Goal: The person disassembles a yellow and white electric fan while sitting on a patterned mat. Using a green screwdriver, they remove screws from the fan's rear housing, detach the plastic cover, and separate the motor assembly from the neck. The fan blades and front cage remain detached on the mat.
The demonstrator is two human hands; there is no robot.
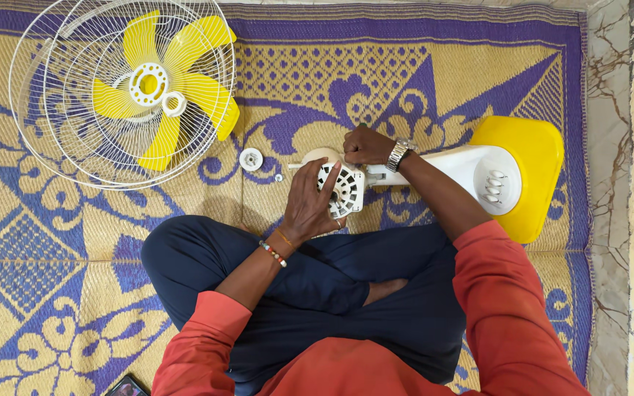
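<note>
On the mat, both hands' grips clasp a white, vented fan motor (343, 187).

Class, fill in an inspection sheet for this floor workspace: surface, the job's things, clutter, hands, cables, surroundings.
Surface: woven mat, yellow and purple, laid on the floor.
Job's things: white fan motor housing lying on its side, joined to a white stand with a yellow base.
Clutter: wire fan guard holding yellow blades; small white cap beside it; dark phone corner at the bottom edge.
Hands: left hand pressed on the housing; right hand gripping its top, wristwatch on.
Cables: nothing seen.
Surroundings: marbled stone floor along the right.
</note>
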